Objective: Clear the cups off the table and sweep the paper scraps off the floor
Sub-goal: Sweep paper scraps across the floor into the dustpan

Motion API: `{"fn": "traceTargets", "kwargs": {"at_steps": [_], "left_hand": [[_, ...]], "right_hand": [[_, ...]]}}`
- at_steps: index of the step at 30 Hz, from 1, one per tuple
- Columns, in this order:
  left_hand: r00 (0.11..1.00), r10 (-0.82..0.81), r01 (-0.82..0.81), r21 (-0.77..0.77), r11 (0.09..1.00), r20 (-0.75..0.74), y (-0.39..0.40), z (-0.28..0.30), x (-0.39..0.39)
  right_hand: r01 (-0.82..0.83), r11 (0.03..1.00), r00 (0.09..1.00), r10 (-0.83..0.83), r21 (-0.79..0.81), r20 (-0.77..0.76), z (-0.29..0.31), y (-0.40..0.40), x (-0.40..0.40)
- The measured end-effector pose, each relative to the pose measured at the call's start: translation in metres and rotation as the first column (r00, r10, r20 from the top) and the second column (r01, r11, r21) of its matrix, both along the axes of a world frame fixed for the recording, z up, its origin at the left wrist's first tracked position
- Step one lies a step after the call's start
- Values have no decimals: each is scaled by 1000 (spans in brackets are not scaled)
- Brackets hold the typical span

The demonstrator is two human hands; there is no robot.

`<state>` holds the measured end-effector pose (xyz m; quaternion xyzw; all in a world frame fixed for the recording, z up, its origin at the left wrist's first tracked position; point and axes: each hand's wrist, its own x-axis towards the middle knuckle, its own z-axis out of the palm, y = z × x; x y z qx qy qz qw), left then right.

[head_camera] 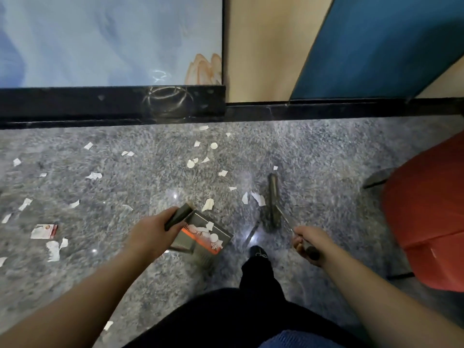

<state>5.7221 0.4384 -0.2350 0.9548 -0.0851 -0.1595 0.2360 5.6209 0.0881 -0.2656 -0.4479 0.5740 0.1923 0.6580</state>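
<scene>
A speckled grey floor (pixel 313 151) runs to a dark skirting, strewn with white paper scraps (pixel 94 176), thickest at the left and centre. The left hand (pixel 148 233) has its grip wrapped round the handle of a dustpan (pixel 200 237), which already carries a few scraps. The right hand (pixel 310 241) has its grip curled round the thin handle of a broom (pixel 273 199), whose head stands just right of the nearest scraps. To sweep well, I judge the pan's lip should sit flat on the floor while the broom draws scraps leftward into it.
</scene>
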Motion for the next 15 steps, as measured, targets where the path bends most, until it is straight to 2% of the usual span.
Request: {"fn": "traceTargets", "kwargs": {"at_steps": [3, 7, 10, 15], "left_hand": [[999, 6, -8, 33, 999, 34, -11, -3, 12], [999, 48, -46, 121, 992, -11, -22, -9, 16], [997, 67, -70, 108, 992, 28, -24, -10, 14], [989, 110, -128, 199, 972, 95, -23, -3, 1]], "right_hand": [[-94, 995, 995, 93, -12, -46, -10, -37, 36], [-210, 977, 974, 208, -20, -92, -19, -71, 75], [-313, 950, 943, 308, -21, -125, -24, -83, 98], [-406, 914, 900, 401, 7, -171, -42, -79, 129]]}}
